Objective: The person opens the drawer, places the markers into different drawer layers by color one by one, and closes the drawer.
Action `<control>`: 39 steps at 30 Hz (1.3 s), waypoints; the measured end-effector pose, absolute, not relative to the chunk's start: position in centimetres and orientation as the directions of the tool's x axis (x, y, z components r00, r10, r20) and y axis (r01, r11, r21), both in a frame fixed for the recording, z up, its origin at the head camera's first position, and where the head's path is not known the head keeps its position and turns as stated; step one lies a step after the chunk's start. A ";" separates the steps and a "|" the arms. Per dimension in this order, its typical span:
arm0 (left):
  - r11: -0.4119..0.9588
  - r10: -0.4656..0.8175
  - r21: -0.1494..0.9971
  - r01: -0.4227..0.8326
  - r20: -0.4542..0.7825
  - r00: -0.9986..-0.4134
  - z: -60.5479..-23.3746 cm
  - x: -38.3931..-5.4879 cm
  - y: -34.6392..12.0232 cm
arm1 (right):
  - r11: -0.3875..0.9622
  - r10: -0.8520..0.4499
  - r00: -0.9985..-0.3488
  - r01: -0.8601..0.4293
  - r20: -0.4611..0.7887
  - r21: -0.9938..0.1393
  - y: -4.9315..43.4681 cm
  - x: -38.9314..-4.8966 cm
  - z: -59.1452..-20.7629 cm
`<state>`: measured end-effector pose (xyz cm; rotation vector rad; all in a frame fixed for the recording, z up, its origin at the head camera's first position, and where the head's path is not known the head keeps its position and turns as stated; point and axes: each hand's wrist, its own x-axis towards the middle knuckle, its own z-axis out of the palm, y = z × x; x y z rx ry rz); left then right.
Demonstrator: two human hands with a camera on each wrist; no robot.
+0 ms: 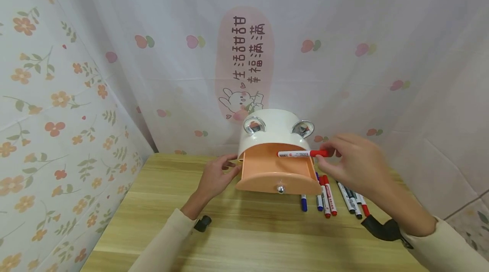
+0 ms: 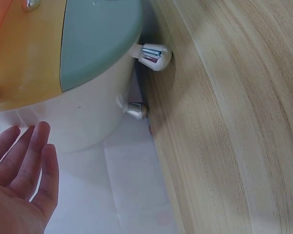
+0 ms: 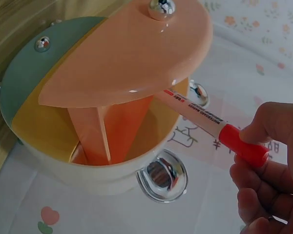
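Observation:
A white round-topped desk organizer [image 1: 272, 130] stands on the table, its peach drawer [image 1: 278, 183] pulled out. My right hand [image 1: 357, 161] pinches a red-capped whiteboard marker [image 1: 296, 153] by its cap, between thumb and fingers. The marker lies level over the drawer's opening; in the right wrist view its far end is hidden behind the drawer front [image 3: 136, 53]. At the organizer's left side is my left hand [image 1: 215, 178], fingers loosely bent. In the left wrist view its thumb tip is by the yellow front panel [image 2: 31, 63] and its fingers are beside the white side wall [image 2: 83, 122].
Several markers with blue, red and black caps [image 1: 327, 197] lie on the wooden table [image 1: 244, 238], right of the organizer. Two shiny ring-shaped parts [image 1: 303, 128] stick up from its top. A printed curtain [image 1: 172, 72] hangs behind the table.

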<state>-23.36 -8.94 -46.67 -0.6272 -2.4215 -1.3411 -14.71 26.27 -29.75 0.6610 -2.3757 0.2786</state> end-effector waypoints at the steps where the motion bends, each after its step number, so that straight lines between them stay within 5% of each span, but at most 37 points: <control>1: 0.466 0.229 0.722 0.511 0.460 -0.858 -46.6 -23.4 -8.9 | 0.849 -0.393 -0.664 -0.528 0.636 -0.027 26.1 -14.9 -29.7; 24: 0.454 0.236 0.728 0.513 0.457 -0.857 -46.8 -23.5 -8.9 | 0.824 -0.505 -0.747 -0.566 0.433 -0.015 23.5 -18.4 -29.6; 39: 0.460 0.229 0.731 0.504 0.451 -0.863 -46.5 -23.3 -8.9 | 0.857 -0.515 -0.850 -0.510 0.108 0.068 21.0 -19.2 -27.9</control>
